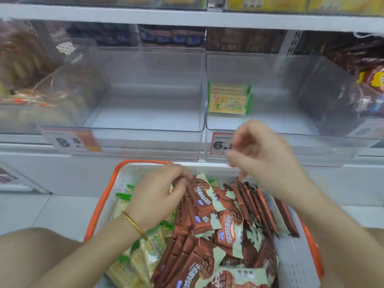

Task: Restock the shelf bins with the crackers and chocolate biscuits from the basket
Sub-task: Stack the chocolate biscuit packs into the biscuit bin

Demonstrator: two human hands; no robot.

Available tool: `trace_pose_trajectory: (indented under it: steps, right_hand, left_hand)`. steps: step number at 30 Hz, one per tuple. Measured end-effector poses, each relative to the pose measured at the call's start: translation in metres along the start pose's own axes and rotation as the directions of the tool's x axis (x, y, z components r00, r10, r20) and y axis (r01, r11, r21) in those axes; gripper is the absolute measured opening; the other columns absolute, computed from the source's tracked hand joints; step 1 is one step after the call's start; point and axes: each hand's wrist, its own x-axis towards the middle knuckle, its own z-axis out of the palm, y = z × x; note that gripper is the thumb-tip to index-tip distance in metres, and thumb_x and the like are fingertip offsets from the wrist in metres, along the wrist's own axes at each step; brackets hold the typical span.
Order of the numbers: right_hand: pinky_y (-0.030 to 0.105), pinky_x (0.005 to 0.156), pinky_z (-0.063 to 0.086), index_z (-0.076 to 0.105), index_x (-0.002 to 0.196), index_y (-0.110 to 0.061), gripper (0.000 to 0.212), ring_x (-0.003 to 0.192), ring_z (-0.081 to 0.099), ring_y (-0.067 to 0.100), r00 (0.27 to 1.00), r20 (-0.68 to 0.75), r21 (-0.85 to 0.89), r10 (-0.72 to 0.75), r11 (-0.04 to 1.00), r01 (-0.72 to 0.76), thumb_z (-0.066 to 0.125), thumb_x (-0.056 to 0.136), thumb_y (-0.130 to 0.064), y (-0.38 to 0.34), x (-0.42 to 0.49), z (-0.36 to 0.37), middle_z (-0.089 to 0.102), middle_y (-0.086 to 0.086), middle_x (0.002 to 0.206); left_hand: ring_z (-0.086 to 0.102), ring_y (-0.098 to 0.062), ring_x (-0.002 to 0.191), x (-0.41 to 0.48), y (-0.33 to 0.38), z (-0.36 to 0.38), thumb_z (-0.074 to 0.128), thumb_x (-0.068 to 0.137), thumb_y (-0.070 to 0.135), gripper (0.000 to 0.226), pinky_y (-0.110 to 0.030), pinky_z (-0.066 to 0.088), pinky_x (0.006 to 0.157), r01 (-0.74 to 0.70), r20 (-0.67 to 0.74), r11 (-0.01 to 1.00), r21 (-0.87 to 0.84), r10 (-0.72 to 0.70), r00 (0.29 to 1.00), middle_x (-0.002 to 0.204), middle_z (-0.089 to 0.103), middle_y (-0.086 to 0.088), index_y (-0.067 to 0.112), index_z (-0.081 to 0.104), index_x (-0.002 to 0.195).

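Shelf bins (149,80) look near bare, few crackers (229,100) in the right one, and over the basket (99,204) the left hand (158,196) has its grip pinching a chocolate biscuit pack (204,194), right hand (264,154) hovers seemingly empty, so next it's lifting that into one.

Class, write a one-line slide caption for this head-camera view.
Left hand grips chocolate biscuit packs in the basket; right hand hovers above it, before near-empty shelf bins.

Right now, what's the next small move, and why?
Probably lift the biscuit packs into the empty bin: the left hand curls its fingers over them in the basket, the neighbouring bin holds crackers, and the right hand holds nothing.
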Motion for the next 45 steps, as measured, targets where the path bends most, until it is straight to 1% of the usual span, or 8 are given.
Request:
trace_pose_trajectory:
  steps: [4,10,16,23,27,31,38,45]
  right_hand:
    - [0.032,0.070,0.050,0.057,0.090,-0.016,0.010,0.078,0.063,0.020,0.882,0.331,-0.327,0.335,0.918,-0.226,0.063,0.090,-0.024,0.062,-0.012,0.060,0.063,0.004,0.086]
    - [0.042,0.094,0.042,0.039,0.130,-0.014,0.077,0.123,0.044,0.032,0.808,0.201,-0.674,0.554,0.676,-0.297,0.052,0.079,-0.071,0.115,-0.007,0.118,0.046,0.011,0.131]
    - [0.041,0.092,0.041,0.031,0.136,-0.022,0.081,0.125,0.040,0.030,0.827,0.172,-0.675,0.535,0.675,-0.297,0.067,0.073,-0.058,0.109,0.001,0.125,0.050,0.005,0.132]
    - [0.038,0.100,0.042,0.020,0.146,-0.025,0.096,0.126,0.042,0.019,0.890,0.250,-0.249,0.382,0.913,-0.322,0.080,0.071,-0.030,0.102,-0.015,0.107,0.039,0.002,0.140]
    - [0.025,0.094,0.040,0.022,0.146,-0.030,0.095,0.113,0.040,0.007,0.906,0.336,-0.170,0.256,0.963,-0.209,0.082,0.072,-0.027,0.089,-0.025,0.094,0.037,-0.005,0.128]
    - [0.006,0.071,0.044,0.038,0.139,-0.029,0.064,0.100,0.052,0.004,0.866,0.381,-0.013,0.324,0.938,-0.345,0.070,0.084,-0.034,0.078,-0.024,0.082,0.049,-0.006,0.123]
    - [0.018,0.050,0.047,0.063,0.097,-0.010,0.007,0.062,0.064,0.011,0.775,0.524,0.308,0.352,0.770,-0.558,0.062,0.091,-0.010,0.069,-0.021,0.071,0.070,0.007,0.083]
    - [0.030,0.065,0.058,0.052,0.114,0.001,0.029,0.083,0.070,0.023,0.792,0.539,0.496,0.287,0.652,-0.574,0.061,0.087,0.002,0.053,-0.025,0.078,0.071,0.013,0.096]
  left_hand:
    - [0.055,-0.004,0.080,-0.008,-0.035,0.029,0.055,0.089,0.014,0.016,-0.030,0.047,0.078,0.149,0.145,0.983,0.104,-0.163,0.976,0.087,0.062,0.013,0.025,0.066,0.092]
    - [0.059,-0.012,0.084,-0.012,-0.050,0.039,0.055,0.089,0.013,0.014,-0.034,0.049,0.083,0.277,0.216,0.959,0.057,-0.282,0.935,0.101,0.064,0.003,0.024,0.064,0.090]
    - [0.059,-0.012,0.085,-0.014,-0.052,0.037,0.054,0.091,0.014,0.013,-0.033,0.049,0.084,0.312,0.222,0.949,0.041,-0.313,0.923,0.103,0.061,0.001,0.021,0.063,0.097]
    - [0.052,-0.025,0.115,-0.007,-0.053,0.040,0.057,0.092,0.028,0.055,-0.040,0.046,0.097,0.564,0.160,0.820,-0.097,-0.547,0.822,0.133,0.046,-0.011,0.007,0.035,0.138]
    - [0.066,-0.025,0.093,-0.005,-0.043,0.030,0.062,0.090,0.018,0.050,-0.032,0.060,0.066,0.697,0.346,0.453,-0.555,-0.636,0.689,0.113,0.059,-0.017,0.002,0.037,0.131]
    - [0.067,-0.020,0.084,-0.008,-0.039,0.022,0.060,0.088,0.000,0.033,-0.029,0.060,0.064,0.641,0.319,0.492,-0.589,-0.588,0.744,0.110,0.064,-0.016,0.001,0.049,0.119]
    - [0.069,-0.014,0.079,-0.011,-0.029,0.005,0.061,0.087,0.005,0.026,-0.025,0.056,0.063,0.548,0.305,0.469,-0.692,-0.498,0.812,0.102,0.070,-0.011,0.006,0.059,0.113]
    - [0.068,-0.014,0.071,-0.021,-0.014,-0.018,0.070,0.080,0.008,0.021,-0.029,0.056,0.063,0.584,0.414,0.583,-0.565,-0.412,0.812,0.082,0.066,-0.006,0.007,0.053,0.094]
